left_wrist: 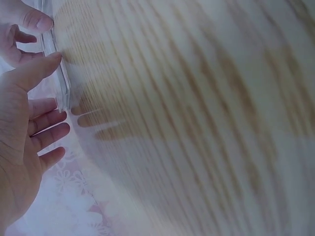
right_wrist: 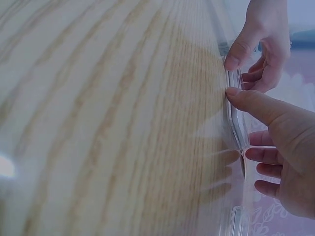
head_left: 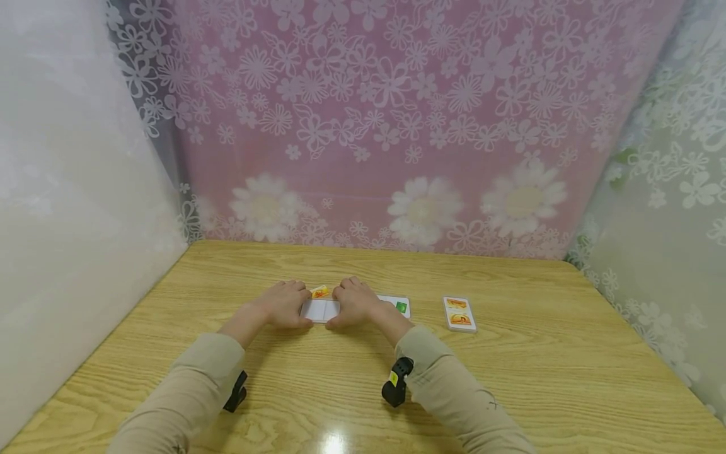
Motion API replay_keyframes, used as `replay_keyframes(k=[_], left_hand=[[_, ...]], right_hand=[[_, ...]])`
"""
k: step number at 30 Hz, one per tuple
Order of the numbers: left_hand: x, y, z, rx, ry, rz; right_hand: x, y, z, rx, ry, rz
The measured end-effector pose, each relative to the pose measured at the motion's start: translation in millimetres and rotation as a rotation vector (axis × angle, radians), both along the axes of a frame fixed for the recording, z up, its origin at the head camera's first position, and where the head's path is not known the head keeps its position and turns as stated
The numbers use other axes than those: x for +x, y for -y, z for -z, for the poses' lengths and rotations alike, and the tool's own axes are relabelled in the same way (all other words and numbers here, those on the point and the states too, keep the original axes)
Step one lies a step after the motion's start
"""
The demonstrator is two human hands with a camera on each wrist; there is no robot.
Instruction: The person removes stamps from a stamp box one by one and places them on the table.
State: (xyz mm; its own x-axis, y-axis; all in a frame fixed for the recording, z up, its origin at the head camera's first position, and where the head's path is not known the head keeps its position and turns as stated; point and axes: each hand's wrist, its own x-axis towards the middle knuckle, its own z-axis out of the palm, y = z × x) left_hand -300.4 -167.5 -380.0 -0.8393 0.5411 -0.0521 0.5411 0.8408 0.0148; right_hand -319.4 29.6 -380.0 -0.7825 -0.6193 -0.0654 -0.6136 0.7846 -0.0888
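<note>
A flat white two-panel tile with clear edges lies between both hands at the middle of the table. My left hand grips its left end, the thumb at the near edge and the fingers round the far side. The right hand holds the other end likewise, its thumb on the near edge. Just behind the tile shows a piece with an orange-yellow picture. Beyond the right hand, partly covered by it, is a white card with a green square.
A card with two orange pictures lies apart on the right of the wood-grain table. Flowered pink sheeting hangs behind the table, with pale sheets at both sides. Black wrist cameras sit below the sleeves.
</note>
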Motion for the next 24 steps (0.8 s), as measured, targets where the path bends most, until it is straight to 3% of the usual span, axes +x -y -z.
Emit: replay_keyframes(k=[16, 24], left_hand=[[-1.7, 3.5, 0.6, 0.064, 0.049, 0.005], [-1.8, 6.7, 1.6, 0.06, 0.013, 0.021]], right_hand=[[-0.7, -0.3, 1.9, 0.001, 0.005, -0.016], [-1.2, -0.6, 2.5, 0.016, 0.001, -0.012]])
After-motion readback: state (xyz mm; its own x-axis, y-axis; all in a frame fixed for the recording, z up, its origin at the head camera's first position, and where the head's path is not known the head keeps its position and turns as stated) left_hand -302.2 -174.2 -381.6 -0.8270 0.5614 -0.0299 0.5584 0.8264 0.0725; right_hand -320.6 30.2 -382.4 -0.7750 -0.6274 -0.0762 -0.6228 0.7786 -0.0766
